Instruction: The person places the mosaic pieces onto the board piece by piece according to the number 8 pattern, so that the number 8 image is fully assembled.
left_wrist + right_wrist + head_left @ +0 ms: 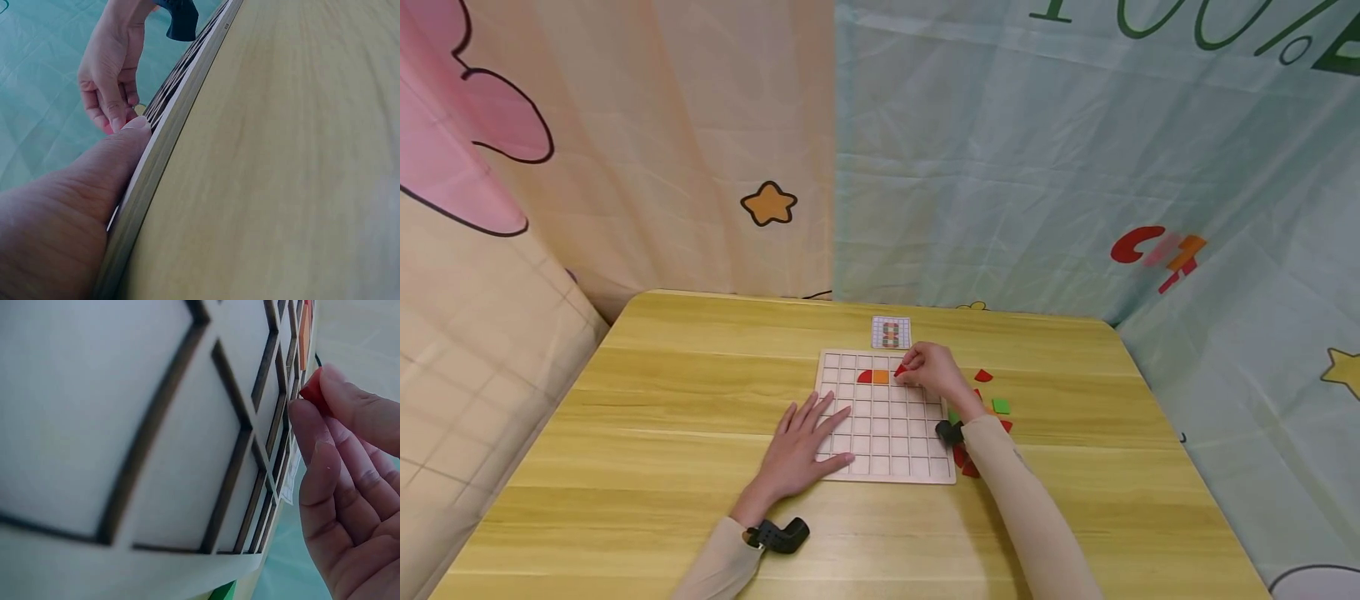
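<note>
A pale wooden grid board (880,442) lies on the table, with a red rounded piece (866,377) and an orange square piece (881,377) side by side in an upper row. My right hand (934,368) pinches another red piece (317,394) between thumb and fingertip, close over the board just right of the orange square. Fingers spread, my left hand (801,442) rests on the board's left edge. In the left wrist view its thumb (125,147) lies along the board's rim.
Behind the board lies a small pattern card (891,332). Right of the board are several loose pieces, among them a red one (983,376) and a green square (1001,406), some partly hidden by the right forearm. Printed curtains (1000,167) hang behind the wooden table (662,433).
</note>
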The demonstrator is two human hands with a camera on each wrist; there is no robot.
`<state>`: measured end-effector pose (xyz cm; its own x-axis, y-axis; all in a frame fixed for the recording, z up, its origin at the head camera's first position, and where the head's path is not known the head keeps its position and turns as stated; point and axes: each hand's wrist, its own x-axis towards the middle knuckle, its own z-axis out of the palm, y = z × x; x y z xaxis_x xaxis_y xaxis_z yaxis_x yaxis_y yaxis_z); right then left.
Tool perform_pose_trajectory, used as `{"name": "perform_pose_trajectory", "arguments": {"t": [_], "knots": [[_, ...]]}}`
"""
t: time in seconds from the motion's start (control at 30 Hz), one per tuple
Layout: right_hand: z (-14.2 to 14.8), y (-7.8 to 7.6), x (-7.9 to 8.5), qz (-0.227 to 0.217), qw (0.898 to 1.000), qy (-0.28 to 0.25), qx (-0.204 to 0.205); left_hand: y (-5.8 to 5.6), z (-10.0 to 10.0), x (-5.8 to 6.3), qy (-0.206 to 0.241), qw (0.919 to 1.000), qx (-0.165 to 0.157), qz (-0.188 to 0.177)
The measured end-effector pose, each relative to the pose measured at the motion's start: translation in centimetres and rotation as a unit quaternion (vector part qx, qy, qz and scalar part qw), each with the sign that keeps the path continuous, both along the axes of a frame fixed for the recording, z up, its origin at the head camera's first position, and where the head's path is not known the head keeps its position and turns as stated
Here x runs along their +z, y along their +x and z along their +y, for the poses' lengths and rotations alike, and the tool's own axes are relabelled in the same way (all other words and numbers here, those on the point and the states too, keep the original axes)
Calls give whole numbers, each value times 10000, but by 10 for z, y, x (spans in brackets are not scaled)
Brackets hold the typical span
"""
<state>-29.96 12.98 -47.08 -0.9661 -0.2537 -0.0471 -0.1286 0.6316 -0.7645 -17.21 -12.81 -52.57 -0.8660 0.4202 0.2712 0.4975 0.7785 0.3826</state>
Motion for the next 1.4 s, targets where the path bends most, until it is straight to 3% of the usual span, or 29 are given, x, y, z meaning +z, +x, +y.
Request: {"name": "perform_pose_trajectory", "arguments": {"t": [0.27,0.6,0.83,1.07,1.23,1.4], "knots": [[-6,-4,4,-112,9987,322,383,0,0,0,72,10000,-20,4],[-8,-5,2,-286,9976,560,285,1,0,1,67,9999,-1,-131],[-5,-3,2,-159,9964,793,254,1,0,1,29,9997,-2,-230],[-3,4,9,112,9882,1313,775,-1,-1,0,2,9998,17,-194],[10,11,10,-194,9911,856,1000,-1,-2,0,30,9998,14,-207],[34,23,12,-199,9967,349,707,0,-1,1,24,9999,-13,-125]]}}
